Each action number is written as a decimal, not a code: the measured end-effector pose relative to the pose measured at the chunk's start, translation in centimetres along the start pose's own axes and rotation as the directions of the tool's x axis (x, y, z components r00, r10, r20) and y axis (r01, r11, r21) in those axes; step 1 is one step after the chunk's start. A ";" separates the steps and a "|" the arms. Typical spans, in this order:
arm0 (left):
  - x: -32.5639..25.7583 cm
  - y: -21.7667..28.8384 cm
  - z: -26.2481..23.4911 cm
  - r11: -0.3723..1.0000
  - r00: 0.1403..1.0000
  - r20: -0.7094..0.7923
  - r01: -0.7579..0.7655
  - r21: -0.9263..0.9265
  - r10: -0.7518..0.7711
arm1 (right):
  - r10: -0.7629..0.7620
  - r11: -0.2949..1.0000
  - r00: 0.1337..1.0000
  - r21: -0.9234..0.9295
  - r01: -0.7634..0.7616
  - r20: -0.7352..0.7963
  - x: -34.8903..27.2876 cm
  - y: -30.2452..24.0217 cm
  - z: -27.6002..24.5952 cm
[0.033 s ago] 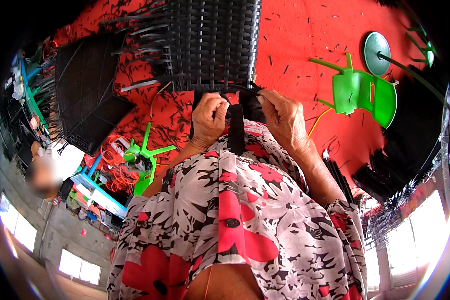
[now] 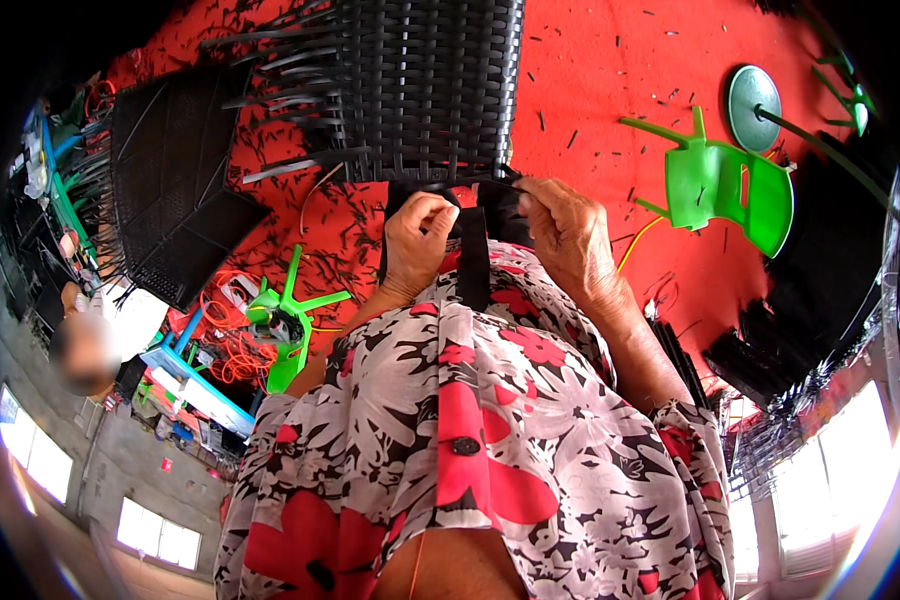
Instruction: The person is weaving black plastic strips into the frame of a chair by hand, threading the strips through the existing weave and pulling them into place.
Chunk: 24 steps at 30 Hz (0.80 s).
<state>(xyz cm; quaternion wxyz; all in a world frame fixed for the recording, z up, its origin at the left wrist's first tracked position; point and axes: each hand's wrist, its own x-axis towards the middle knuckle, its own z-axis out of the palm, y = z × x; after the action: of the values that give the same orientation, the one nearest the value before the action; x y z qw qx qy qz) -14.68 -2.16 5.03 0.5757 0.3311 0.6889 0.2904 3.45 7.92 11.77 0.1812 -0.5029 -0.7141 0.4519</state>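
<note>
we see both forearms come up from the flowered blouse (image 2: 490, 440) and meet at the near edge of a black woven panel (image 2: 420, 85), which lies on the red floor (image 2: 610, 60) straight ahead of us.

the left hand (image 2: 417, 240) is bent at the wrist, knuckles toward us, its fingers curled tight and pinching a flat black strip (image 2: 473, 255) near the strip's top. the right hand (image 2: 568, 235) sits just beside it, palm turned inward, thumb and forefinger pinched on another black strand right at the panel's near edge; its other fingers are folded loosely.

the strip hangs from the panel's near edge, runs down between the two hands and lies against the blouse. the panel's near edge touches both sets of fingertips, and loose strand ends stick out from its left side.

a second black woven panel (image 2: 170, 190) lies well apart toward the floor's left edge. a small green stool (image 2: 285, 315) lies tipped over near the left forearm, and a green chair (image 2: 725, 185) lies on its side toward the right edge, near a round green disc (image 2: 752, 95). short black offcuts are scattered over the red floor.
</note>
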 end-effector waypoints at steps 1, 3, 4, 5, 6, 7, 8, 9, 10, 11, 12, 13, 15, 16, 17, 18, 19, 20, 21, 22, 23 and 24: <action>0.5 -0.9 0.0 0.941 0.973 0.103 0.228 -0.251 -0.208 | 0.004 1.000 1.000 0.019 -0.004 -0.031 0.1 -0.1 0.1; 1.1 -1.8 0.5 0.723 0.957 0.183 0.291 -0.627 -0.227 | 0.016 0.999 0.996 0.050 -0.012 -0.090 0.4 -0.2 0.2; 1.4 -2.0 0.8 0.553 0.949 0.226 0.313 -0.772 -0.221 | 0.013 1.000 0.999 -0.023 -0.014 -0.050 0.6 -0.3 0.1; 1.9 -2.4 1.5 0.445 0.964 0.206 0.262 -0.856 -0.170 | 0.012 0.995 1.000 -0.097 -0.013 -0.009 1.0 -0.4 -0.2; 2.4 -3.0 1.9 0.349 0.970 0.209 0.241 -0.906 -0.127 | 0.014 0.985 0.999 -0.171 -0.009 0.029 1.2 -0.5 -0.3; 2.8 -3.8 2.4 0.247 0.975 0.206 0.220 -0.944 -0.083 | 0.040 0.989 0.999 -0.144 -0.038 0.012 1.3 -0.4 0.0; 3.3 -4.6 2.9 0.140 0.980 0.196 0.200 -0.970 -0.040 | 0.042 0.983 0.999 -0.179 -0.036 0.032 1.5 -0.5 0.0; 3.9 -5.1 3.3 0.007 0.972 0.191 0.191 -0.981 0.139 | 0.046 0.976 0.998 -0.216 -0.033 0.053 1.7 -0.6 0.1; 4.4 -5.7 3.5 -0.009 0.975 0.189 0.191 -0.981 0.121 | 0.049 0.967 0.996 -0.252 -0.029 0.075 1.8 -0.7 0.2; 4.8 -6.2 3.8 -0.026 0.977 0.187 0.190 -0.981 0.103 | 0.127 0.958 0.988 -0.267 -0.099 0.089 1.9 -0.5 0.6; 5.0 -6.0 3.9 -0.039 0.979 0.184 0.188 -0.981 0.085 | 0.144 0.953 0.985 -0.282 -0.111 0.100 2.0 -0.2 0.8; 5.1 -5.8 4.0 -0.025 0.982 0.172 0.174 -0.984 0.079 | 0.160 0.947 0.981 -0.296 -0.121 0.111 2.0 0.2 1.1; 5.3 -5.1 3.9 -0.088 0.976 0.215 0.216 -0.972 0.025 | 0.179 0.952 0.978 -0.268 -0.145 0.104 1.6 1.0 1.8; 5.3 -4.8 3.9 -0.118 0.971 0.239 0.237 -0.964 -0.001 | 0.188 0.946 0.976 -0.286 -0.150 0.113 1.7 1.0 1.9; 5.4 -4.6 3.9 -0.102 0.971 0.233 0.237 -0.966 0.046 | 0.198 0.940 0.973 -0.304 -0.154 0.120 1.7 1.0 1.9; 5.6 -4.6 3.9 -0.084 0.969 0.227 0.235 -0.968 0.092 | 0.208 0.934 0.970 -0.320 -0.158 0.128 1.7 1.0 2.1; 5.6 -4.6 3.9 -0.065 0.965 0.222 0.232 -0.970 0.138 | 0.223 0.923 0.965 -0.348 -0.163 0.139 1.7 1.0 2.2; 5.7 -4.7 3.9 -0.062 0.965 0.221 0.232 -0.971 0.143 | 0.239 0.912 0.960 -0.374 -0.169 0.150 1.9 0.9 2.4; 5.8 -4.6 4.1 -0.060 0.964 0.218 0.229 -0.972 0.150 | 0.252 0.900 0.955 -0.401 -0.170 0.159 2.0 1.0 2.4; 5.8 -4.5 4.3 -0.058 0.964 0.215 0.226 -0.972 0.157 | 0.253 0.893 0.955 -0.417 -0.168 0.157 2.2 1.1 2.4; 5.9 -4.4 4.5 -0.068 0.966 0.209 0.221 -0.973 0.154 | 0.254 0.886 0.955 -0.432 -0.166 0.154 2.3 1.3 2.4; 5.9 -4.4 4.5 -0.074 0.967 0.205 0.217 -0.973 0.151 | 0.255 0.881 0.955 -0.444 -0.167 0.148 2.4 1.4 2.7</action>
<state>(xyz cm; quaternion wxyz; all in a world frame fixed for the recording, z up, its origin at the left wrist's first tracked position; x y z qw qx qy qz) -11.50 -0.12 -2.73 0.7214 -0.1806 0.1837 0.6428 1.28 8.92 8.73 -0.0571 -0.5568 -0.7509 0.3506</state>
